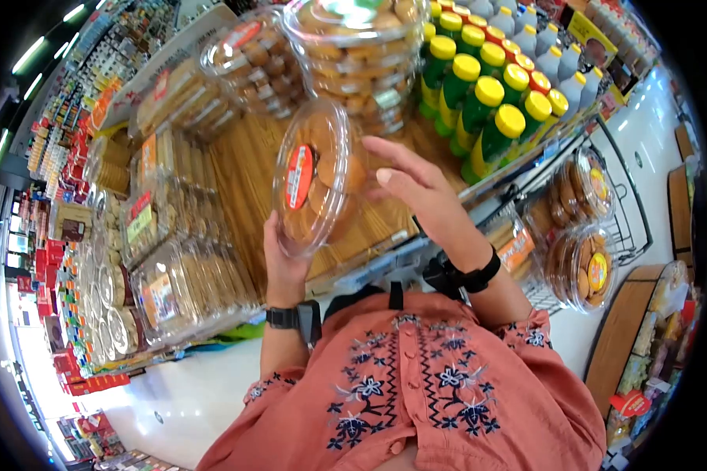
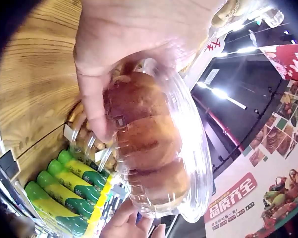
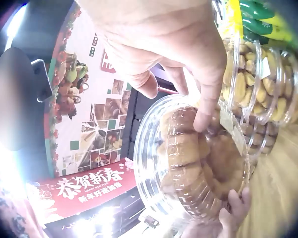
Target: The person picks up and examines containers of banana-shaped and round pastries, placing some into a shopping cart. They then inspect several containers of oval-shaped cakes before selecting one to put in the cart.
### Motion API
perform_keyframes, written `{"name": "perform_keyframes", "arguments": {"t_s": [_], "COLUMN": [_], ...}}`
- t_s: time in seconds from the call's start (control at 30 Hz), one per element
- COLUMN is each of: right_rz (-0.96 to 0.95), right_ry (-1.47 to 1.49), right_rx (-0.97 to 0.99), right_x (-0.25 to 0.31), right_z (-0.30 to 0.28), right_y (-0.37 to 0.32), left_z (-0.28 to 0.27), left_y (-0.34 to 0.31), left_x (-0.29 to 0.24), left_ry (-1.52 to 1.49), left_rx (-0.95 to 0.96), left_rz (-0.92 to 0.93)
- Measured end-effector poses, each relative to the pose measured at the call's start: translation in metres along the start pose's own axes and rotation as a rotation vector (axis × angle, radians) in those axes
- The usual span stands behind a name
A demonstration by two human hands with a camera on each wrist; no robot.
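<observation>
A round clear plastic box of brown bread rolls (image 1: 331, 188) with a red oval label is held up on edge above the wooden display table (image 1: 239, 169). My left hand (image 1: 287, 263) grips it by its lower side. In the left wrist view the thumb lies along the box of rolls (image 2: 144, 134), whose clear lid faces away from the palm. On the other side, my right hand (image 1: 424, 188) reaches to the box with loosely extended fingers. In the right wrist view one finger of the right hand (image 3: 173, 44) overlaps the edge of the box.
Stacked boxes of pastries (image 1: 188, 282) line the table's left side. Tall stacks of round tubs (image 1: 357, 67) stand at the back. Rows of green bottles with yellow caps (image 1: 479, 102) are on the right. Beside me, a shopping cart (image 1: 632, 212) holds several boxes of baked goods (image 1: 581, 271).
</observation>
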State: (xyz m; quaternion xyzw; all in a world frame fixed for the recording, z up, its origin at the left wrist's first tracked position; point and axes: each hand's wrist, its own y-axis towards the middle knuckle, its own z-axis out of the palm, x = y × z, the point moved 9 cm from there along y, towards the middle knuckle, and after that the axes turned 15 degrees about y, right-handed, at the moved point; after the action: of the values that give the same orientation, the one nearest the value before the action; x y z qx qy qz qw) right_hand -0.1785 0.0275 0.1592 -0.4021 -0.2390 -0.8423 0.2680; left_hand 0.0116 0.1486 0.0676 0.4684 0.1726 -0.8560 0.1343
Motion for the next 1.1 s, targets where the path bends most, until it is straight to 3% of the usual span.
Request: {"name": "perform_keyframes", "arguments": {"t_s": [0.03, 0.1, 0.17, 0.23, 0.27, 0.4, 0.47, 0.57, 0.7, 1.1], "right_rz": [-0.018, -0.009, 0.022, 0.023, 0.03, 0.073, 0.106, 0.143, 0.207, 0.24], "right_ry": [-0.005, -0.013, -0.012, 0.004, 0.012, 0.034, 0.028, 0.005, -0.064, -0.028], "right_rx": [0.01, 0.019, 0.04, 0.072, 0.087, 0.075, 0.037, -0.006, -0.071, -0.226], "right_x": [0.002, 0.002, -0.004, -0.007, -0.01, -0.018, -0.025, -0.03, -0.035, -0.045], "right_z": [0.005, 0.012, 0.016, 0.024, 0.027, 0.027, 0.021, 0.012, -0.002, -0.05], "right_y": [0.007, 0.022, 0.036, 0.048, 0.052, 0.06, 0.061, 0.059, 0.051, 0.023], "left_z": [-0.004, -0.017, -0.028, -0.027, -0.026, -0.036, -0.022, -0.013, 0.003, 0.012], "left_y": [0.008, 0.018, 0.035, 0.057, 0.068, 0.13, 0.163, 0.238, 0.31, 0.344], "left_x": [0.0, -0.023, -0.038, -0.066, -0.081, -0.18, -0.221, -0.256, -0.263, -0.257], "left_ry": [-0.079, 0.331, 0.34, -0.038, -0.058, 0.171, 0.227, 0.226, 0.303, 0.468], "left_rx": [-0.025, -0.086, -0.121, -0.108, -0.082, -0.219, -0.259, -0.204, -0.109, -0.123], "left_rz": [-0.045, 0.24, 0.33, 0.205, 0.153, 0.51, 0.544, 0.479, 0.403, 0.266]}}
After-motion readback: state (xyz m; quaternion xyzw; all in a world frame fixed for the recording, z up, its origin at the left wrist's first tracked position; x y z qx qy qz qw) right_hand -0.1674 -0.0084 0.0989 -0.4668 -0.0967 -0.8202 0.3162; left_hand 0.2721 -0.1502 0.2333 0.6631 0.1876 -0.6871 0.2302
